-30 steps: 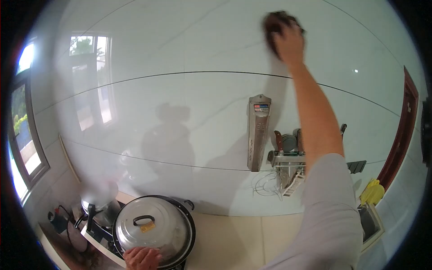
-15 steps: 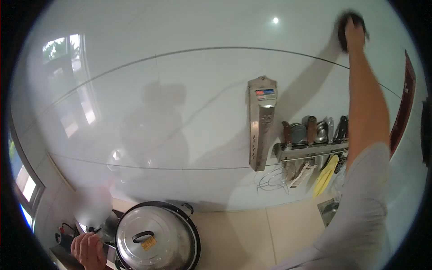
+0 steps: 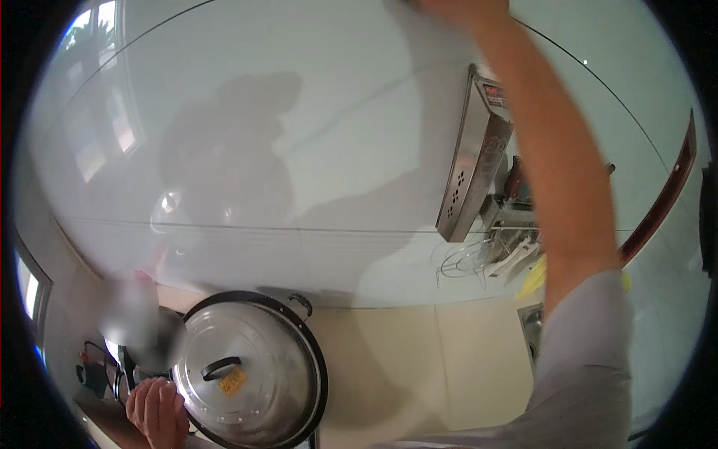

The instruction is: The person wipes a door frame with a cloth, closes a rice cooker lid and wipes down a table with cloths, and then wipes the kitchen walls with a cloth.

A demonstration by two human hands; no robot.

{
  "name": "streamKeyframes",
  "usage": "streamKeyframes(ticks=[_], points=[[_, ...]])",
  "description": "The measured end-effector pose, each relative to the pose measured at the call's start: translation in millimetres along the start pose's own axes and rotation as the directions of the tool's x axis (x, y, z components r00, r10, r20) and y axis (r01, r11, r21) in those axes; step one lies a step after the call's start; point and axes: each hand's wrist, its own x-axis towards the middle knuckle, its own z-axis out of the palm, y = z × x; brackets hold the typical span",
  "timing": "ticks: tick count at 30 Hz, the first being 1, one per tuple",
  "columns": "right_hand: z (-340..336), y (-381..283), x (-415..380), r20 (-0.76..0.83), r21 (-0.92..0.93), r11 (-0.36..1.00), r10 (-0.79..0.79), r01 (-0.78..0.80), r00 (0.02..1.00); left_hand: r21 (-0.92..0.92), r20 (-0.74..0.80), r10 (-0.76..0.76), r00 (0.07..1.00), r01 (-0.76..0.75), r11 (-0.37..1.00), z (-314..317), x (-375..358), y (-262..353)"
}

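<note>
My right hand is raised against the glossy wall at the top edge of the view, partly cut off. A sliver of the dark cloth under it shows at the frame edge; the rest lies out of view. Down at the lower left, my left hand has its fingers curled and pressed together. It lies beside the large lidded pot, just below a black handle. Whatever those fingers rest on or grip is hidden.
A steel holder hangs on the white tiled wall. My right forearm partly covers a utensil rack and yellow gloves. A sink sits in the beige counter. A smaller pot stands left, partly blurred.
My right hand has swept left across the wall with the dark cloth, nearly leaving the top of the view. The camera view has shifted and tilted. My left hand stays beside the pot.
</note>
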Motion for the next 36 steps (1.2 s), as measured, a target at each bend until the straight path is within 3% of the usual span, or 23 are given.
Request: streamKeyframes(ticks=[2,4,5,6,8,10,11,14,17,20,22,23,25,28,29,30,32,34,36], points=[[-16.1,-49.3,-69.5,0.106,0.077,0.993,0.079,-0.087,0.991,-0.05,-0.136,0.163,0.977,-0.171,0.984,2.3,2.7,-3.6],[-29.1,-91.2,-127.9,0.135,0.054,0.99,0.121,-0.129,0.983,-0.034,-0.1,0.202,0.974,-0.206,0.978,1.9,-3.7,-10.7],[-23.0,-107.3,-158.6,0.138,0.221,0.962,0.132,-0.161,0.982,-0.093,-0.128,0.189,0.973,-0.202,0.975,2.2,-7.7,-10.6],[-33.7,-126.5,-183.7,0.22,0.233,0.949,0.162,-0.213,0.962,-0.154,-0.167,0.165,0.972,-0.191,0.969,4.3,-11.7,-7.3],[-49.5,-156.0,-252.5,0.386,0.239,0.924,0.19,-0.298,0.902,-0.097,-0.212,0.208,0.955,-0.233,0.968,-1.9,-19.2,-7.9],[-54.1,-166.1,-317.2,0.45,0.282,0.892,0.202,-0.354,0.87,-0.196,-0.239,0.154,0.959,-0.203,0.959,-9.1,-32.2,-10.9],[-51.1,-166.2,-340.6,0.421,0.268,0.915,0.172,-0.303,0.891,-0.159,-0.218,0.091,0.972,-0.127,0.979,-19.6,-38.7,-8.9],[-56.7,-152.6,-295.2,0.39,0.346,0.901,0.115,-0.261,0.914,-0.055,-0.265,0.059,0.963,-0.076,0.996,-19.5,-75.1,-40.2],[-30.5,-128.5,-209.3,0.176,0.348,0.927,0.086,-0.143,0.981,-0.028,-0.301,0.093,0.949,-0.106,0.994,-23.0,-76.9,-46.4],[-12.8,-89.4,-113.1,0.034,0.277,0.958,0.071,-0.078,0.997,-0.023,-0.195,0.034,0.98,-0.04,0.999,-36.8,-70.2,-29.2],[-5.1,-45.2,-56.9,-0.029,0.132,0.977,0.171,-0.166,0.985,-0.044,-0.229,0.148,0.962,-0.162,0.986,-45.2,-56.8,-11.2],[-22.3,-23.8,-33.4,0.024,0.18,0.958,0.224,-0.225,0.974,-0.031,-0.264,0.165,0.95,-0.179,0.983,-53.6,-53.9,0.0],[-31.7,30.5,-27.4,0.005,0.181,0.96,0.215,-0.212,0.977,-0.005,-0.238,0.132,0.962,-0.137,0.991,-67.0,-62.8,12.9],[-45.8,87.1,-65.3,0.149,0.179,0.983,0.007,-0.034,0.989,0.035,-0.191,0.068,0.979,-0.062,0.997,-90.3,-92.7,22.2],[-55.7,105.5,-83.0,0.057,0.233,0.967,-0.117,0.1,0.992,0.106,-0.172,0.04,0.984,-0.022,0.994,-99.5,-104.4,28.5],[-55.9,123.9,-95.1,0.091,0.243,0.963,-0.141,0.115,0.986,0.178,-0.149,0.016,0.989,0.011,0.984,-108.1,-115.7,33.3],[-67.5,144.6,-116.4,0.162,0.248,0.964,-0.136,0.093,0.977,0.17,-0.141,-0.042,0.989,0.066,0.983,-123.5,-142.3,39.4],[-71.9,152.5,-130.5,0.064,0.164,0.986,0.002,-0.013,0.998,0.194,-0.135,-0.088,0.987,0.113,0.974,-143.2,-163.7,41.2],[-56.5,148.9,-116.0,-0.017,0.209,0.975,0.074,-0.069,0.997,0.302,-0.118,-0.159,0.98,0.188,0.934,-153.8,-165.7,57.4]])
